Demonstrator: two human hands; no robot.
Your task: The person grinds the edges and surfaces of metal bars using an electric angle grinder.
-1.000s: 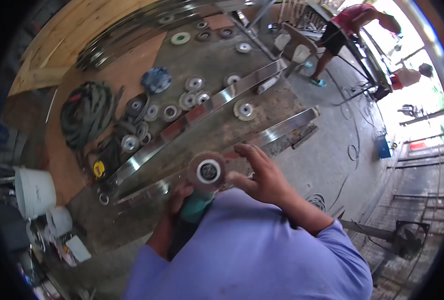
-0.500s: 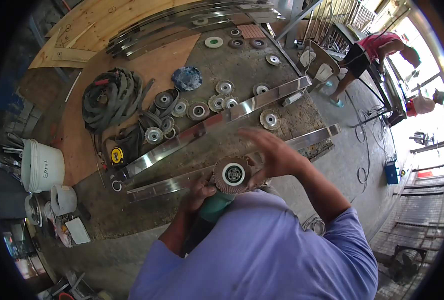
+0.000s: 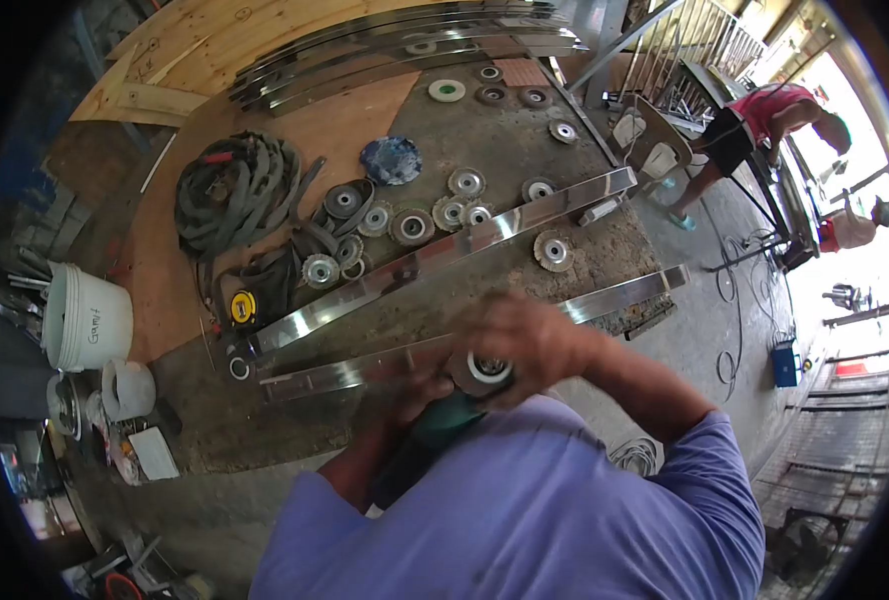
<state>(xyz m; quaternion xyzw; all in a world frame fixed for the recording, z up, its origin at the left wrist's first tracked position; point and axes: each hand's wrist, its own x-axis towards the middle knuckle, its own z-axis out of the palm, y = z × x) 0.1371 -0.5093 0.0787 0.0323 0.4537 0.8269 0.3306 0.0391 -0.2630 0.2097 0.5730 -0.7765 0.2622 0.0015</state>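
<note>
My left hand (image 3: 427,392) is closed around a green angle grinder (image 3: 449,420) held against my body. A flap disc (image 3: 487,370) sits on the grinder's head, its pale hub facing up. Over the disc is my right hand (image 3: 535,345), smeared by motion; its fingers cover the disc's far and right side, and I cannot make out how firmly they touch it. Just beyond my hands lies a shiny metal bar (image 3: 365,368), with a second longer bar (image 3: 445,262) behind it on the worktable.
Several worn discs (image 3: 412,227) lie on the worktable (image 3: 265,430), near coiled grey belts (image 3: 240,195) and a yellow tape measure (image 3: 243,307). A white bucket (image 3: 90,320) stands at left. At far right another person (image 3: 765,115) bends over a bench; cables (image 3: 730,290) trail across the floor.
My right hand has moved left from beside the disc to over it, covering much of it. The view has shifted slightly. My left hand still holds the grinder.
</note>
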